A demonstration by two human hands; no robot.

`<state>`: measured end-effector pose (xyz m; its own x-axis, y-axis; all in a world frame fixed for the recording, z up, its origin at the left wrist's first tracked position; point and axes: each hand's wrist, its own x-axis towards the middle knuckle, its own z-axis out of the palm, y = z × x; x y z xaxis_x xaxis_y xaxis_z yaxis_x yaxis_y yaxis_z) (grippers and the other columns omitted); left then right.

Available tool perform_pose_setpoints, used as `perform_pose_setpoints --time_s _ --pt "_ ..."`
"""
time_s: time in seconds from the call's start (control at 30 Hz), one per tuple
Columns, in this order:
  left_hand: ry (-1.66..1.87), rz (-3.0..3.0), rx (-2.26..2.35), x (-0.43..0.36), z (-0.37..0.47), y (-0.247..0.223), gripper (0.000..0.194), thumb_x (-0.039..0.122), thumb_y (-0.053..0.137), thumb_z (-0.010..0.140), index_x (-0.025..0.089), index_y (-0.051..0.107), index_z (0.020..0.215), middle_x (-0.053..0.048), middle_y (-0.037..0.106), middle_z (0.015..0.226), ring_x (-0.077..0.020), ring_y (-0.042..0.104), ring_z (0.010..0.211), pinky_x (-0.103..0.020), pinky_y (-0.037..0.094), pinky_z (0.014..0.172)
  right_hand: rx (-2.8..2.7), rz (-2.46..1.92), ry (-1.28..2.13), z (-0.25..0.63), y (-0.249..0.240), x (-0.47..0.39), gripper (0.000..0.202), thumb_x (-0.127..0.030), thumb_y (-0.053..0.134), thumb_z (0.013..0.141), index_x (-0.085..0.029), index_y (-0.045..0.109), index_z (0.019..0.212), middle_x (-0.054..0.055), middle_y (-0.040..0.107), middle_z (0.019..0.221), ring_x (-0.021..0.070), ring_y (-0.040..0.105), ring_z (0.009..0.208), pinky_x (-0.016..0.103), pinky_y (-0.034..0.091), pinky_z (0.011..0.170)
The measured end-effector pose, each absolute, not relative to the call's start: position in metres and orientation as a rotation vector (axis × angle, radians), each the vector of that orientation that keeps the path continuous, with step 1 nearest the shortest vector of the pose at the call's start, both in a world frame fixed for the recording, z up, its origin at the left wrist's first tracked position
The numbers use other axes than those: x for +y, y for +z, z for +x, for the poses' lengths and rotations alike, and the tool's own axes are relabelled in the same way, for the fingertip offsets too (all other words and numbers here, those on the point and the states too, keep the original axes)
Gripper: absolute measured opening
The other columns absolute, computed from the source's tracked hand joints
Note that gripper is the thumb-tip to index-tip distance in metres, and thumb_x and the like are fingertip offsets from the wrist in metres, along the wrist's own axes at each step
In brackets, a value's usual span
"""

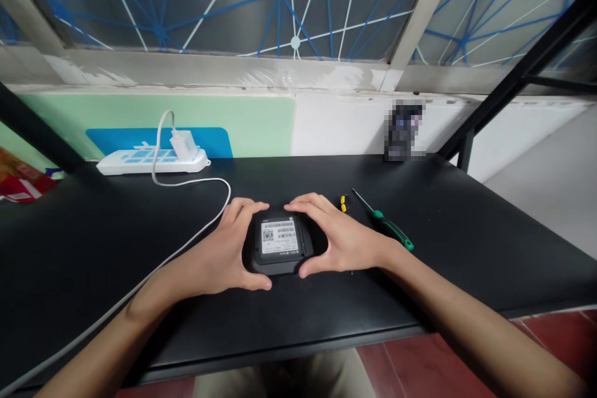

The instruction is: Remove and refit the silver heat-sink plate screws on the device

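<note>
Black plastic makes up the flat, round-cornered box (305, 247), which sits label up on the black tabletop (448, 236), a white printed label (279, 236) with a square code covering most of its upper face. Left of the box, the left hand (236, 247) curves round it in a wide C, fingers toward its far edge and thumb by its near edge; the right hand (333, 233) mirrors that on the other side. Each grip is spread about as wide as the box; I cannot tell whether either has firm hold of it.

Right of the box, past the right hand, lie a small yellow-and-black piece (344, 203) and a green-handled screwdriver (392, 229) with a slim metal shaft. Beyond the box to the left stands a long white power strip (130, 163) with a white plug adapter (183, 145). Its white cable (200, 233) runs left of the box, alongside the left hand. Farther right beyond the box, a dark pixelated object (402, 132) leans against the wall (336, 124).
</note>
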<state>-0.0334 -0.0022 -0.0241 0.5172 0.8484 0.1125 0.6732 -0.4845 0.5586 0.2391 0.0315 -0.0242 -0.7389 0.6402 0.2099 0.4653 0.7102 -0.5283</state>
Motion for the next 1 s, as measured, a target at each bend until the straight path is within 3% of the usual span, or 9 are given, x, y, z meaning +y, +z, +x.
perform_pose_setpoints --time_s 0.2,0.4,0.57,1.0 --pt "0.536 2.296 1.251 -0.0019 -0.0368 -0.0236 0.102 0.051 0.091 0.060 0.029 0.033 0.140 -0.010 0.039 0.137 -0.0375 0.048 0.128 -0.058 0.046 0.109 -2.597 -0.858 0.637 0.2399 -0.0207 0.0270 0.107 -0.062 0.081 0.068 -0.027 0.029 0.155 0.015 0.041 0.152 0.0333 0.042 0.139 0.053 0.040 0.117" --pt "0.536 2.329 1.223 -0.0029 -0.0347 -0.0221 0.095 0.046 0.089 0.065 0.029 0.033 0.139 -0.010 0.037 0.138 -0.0352 0.050 0.125 -0.056 0.047 0.106 -2.530 -0.837 0.601 0.2382 -0.0226 0.0268 0.107 -0.055 0.083 0.068 -0.024 0.028 0.155 0.017 0.044 0.150 0.0333 0.046 0.138 0.053 0.042 0.115" --pt "0.569 2.327 1.209 -0.0018 -0.0354 -0.0222 0.097 0.045 0.091 0.064 0.031 0.032 0.140 -0.010 0.036 0.138 -0.0353 0.048 0.128 -0.057 0.046 0.108 -2.475 -0.763 0.615 0.2386 -0.0273 0.0307 0.111 -0.059 0.084 0.065 -0.022 0.028 0.154 0.018 0.044 0.147 0.0329 0.052 0.133 0.053 0.046 0.112" --pt "0.690 2.368 1.114 -0.0032 -0.0394 -0.0211 0.091 0.040 0.086 0.072 0.034 0.028 0.141 -0.010 0.036 0.138 -0.0360 0.042 0.132 -0.061 0.042 0.112 -2.444 -0.793 0.497 0.2390 -0.0275 0.0305 0.106 -0.062 0.083 0.064 -0.023 0.032 0.149 0.017 0.050 0.148 0.0351 0.051 0.135 0.057 0.046 0.111"
